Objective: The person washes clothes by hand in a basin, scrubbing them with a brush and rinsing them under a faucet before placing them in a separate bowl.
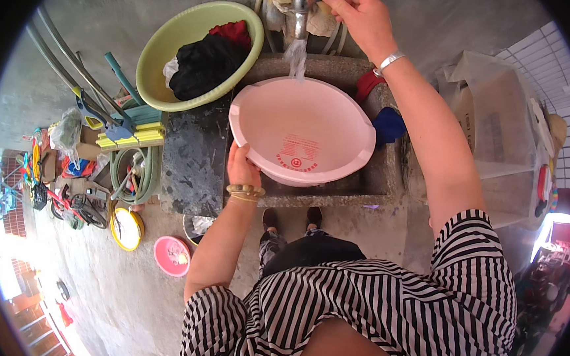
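Note:
A pink plastic basin point(305, 112) rests tilted in a stone sink point(389, 185), and red printing marks its inside. My left hand point(243, 163) grips the basin's near left rim. Up at the wall, my right hand point(360, 14) has its fingers on the lever of a metal tap point(300, 15). Water point(297, 58) runs from the spout at the basin's far edge. Right of the basin, a blue cloth point(388, 125) and a red cloth point(368, 85) lie in the sink.
Left of the tap stands a green basin point(149, 83) holding dark, red and white clothes point(205, 67). Below it is a black stone slab point(194, 154). A sponge mop point(113, 125) leans at the left. A small pink basin point(171, 255) and a yellow-rimmed container point(140, 228) sit on the floor. Plastic sheeting point(499, 128) covers boxes at right.

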{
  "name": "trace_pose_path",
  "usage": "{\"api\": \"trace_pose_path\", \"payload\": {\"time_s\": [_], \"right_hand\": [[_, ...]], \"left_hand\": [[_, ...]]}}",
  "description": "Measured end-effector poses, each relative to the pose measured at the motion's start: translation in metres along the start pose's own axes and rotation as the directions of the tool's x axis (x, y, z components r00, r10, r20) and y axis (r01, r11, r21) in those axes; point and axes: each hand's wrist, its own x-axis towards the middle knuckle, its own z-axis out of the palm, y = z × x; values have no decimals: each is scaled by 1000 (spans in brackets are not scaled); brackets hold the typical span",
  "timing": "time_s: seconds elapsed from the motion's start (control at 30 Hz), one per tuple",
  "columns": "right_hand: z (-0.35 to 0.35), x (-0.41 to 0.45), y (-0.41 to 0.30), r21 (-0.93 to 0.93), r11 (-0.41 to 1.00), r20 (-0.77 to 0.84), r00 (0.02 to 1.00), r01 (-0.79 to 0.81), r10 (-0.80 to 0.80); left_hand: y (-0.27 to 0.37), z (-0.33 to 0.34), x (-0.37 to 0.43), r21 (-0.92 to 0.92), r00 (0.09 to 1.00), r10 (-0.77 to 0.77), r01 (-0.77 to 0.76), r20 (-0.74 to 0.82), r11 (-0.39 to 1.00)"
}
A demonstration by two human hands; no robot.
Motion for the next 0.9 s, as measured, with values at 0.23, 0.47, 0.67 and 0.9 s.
{"api": "trace_pose_path", "payload": {"time_s": [0.23, 0.47, 0.67, 0.9], "right_hand": [[-32, -131, 104, -244, 940, -122, 969, -239, 215], [-28, -252, 122, 270, 176, 270, 250, -947, 930], [-38, -255, 185, 395, 119, 330, 261, -911, 907], [-49, -238, 207, 138, 174, 511, 221, -975, 830]], "left_hand": [[20, 34, -39, 95, 997, 25, -17, -77, 995], [27, 65, -66, 199, 992, 114, -103, -47, 975], [12, 118, -89, 315, 986, 117, -149, 118, 937], [23, 120, -132, 227, 984, 91, -125, 156, 966]]}}
